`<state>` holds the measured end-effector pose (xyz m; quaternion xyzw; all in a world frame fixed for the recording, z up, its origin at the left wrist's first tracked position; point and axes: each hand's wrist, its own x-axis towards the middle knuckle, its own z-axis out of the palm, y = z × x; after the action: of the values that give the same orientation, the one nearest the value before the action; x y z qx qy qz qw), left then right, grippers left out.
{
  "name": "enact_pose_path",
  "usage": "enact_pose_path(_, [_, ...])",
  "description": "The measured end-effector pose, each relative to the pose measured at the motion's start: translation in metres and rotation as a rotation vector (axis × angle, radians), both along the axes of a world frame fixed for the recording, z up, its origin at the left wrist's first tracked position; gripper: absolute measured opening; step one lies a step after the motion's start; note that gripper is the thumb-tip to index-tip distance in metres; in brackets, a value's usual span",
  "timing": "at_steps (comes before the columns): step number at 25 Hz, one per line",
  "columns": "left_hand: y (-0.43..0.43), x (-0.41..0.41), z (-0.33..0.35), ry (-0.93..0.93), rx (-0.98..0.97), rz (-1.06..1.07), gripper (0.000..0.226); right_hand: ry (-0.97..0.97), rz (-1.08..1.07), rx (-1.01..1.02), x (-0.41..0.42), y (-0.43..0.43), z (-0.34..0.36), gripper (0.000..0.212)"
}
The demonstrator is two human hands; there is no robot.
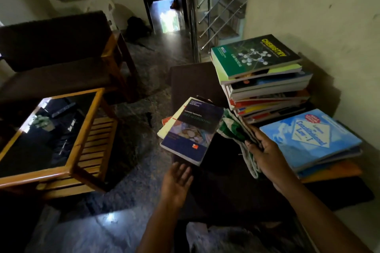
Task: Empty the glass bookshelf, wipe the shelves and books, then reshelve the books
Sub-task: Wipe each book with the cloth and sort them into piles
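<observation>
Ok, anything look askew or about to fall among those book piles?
Yes. The tall stack under the Chemistry book is ragged, books fanned at different angles, so it could topple. The Cost Accounting book lies skewed, overhanging its pile.

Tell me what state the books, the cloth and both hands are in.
Cost Accounting book: closed, cover up, atop a small pile.
Chemistry book: closed, atop the tall stack.
Constitutional Law book: closed, atop the low stack.
Green-and-white cloth: bunched, gripped by the right hand.
Left hand: open, fingertips at the Cost Accounting book's near edge.
</observation>
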<state>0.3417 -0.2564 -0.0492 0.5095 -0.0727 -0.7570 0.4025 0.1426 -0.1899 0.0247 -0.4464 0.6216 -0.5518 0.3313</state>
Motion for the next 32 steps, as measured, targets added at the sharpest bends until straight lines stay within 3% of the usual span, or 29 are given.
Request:
enact_pose_path(5, [0.024, -0.069, -0.006, 0.030, 0.017, -0.363, 0.023, 0.005, -0.126, 0.108, -0.028, 0.045, -0.009, 0.040])
enact_pose_path(11, [0.005, -0.197, 0.002, -0.212, -0.242, -0.711, 0.043, -0.003, -0.293, 0.090, -0.064, 0.105, -0.018, 0.043])
enact_pose_path(16, [0.015, -0.234, -0.019, -0.349, -0.294, -0.630, 0.028, 0.015, -0.311, 0.107, -0.078, 0.127, -0.035, 0.043])
enact_pose_path(20, [0.014, -0.220, -0.022, -0.294, -0.285, -0.567, 0.014, 0.006, -0.278, 0.073, -0.077, 0.123, -0.030, 0.045])
enact_pose_path(25, [0.049, -0.145, -0.021, -0.100, -0.188, -0.484, 0.004, 0.049, -0.073, 0.026, -0.060, 0.101, -0.016, 0.040])
enact_pose_path(32, [0.105, -0.039, -0.038, -0.069, -0.011, -0.302, 0.011, 0.246, 0.142, 0.067, -0.033, 0.052, -0.062, 0.047])
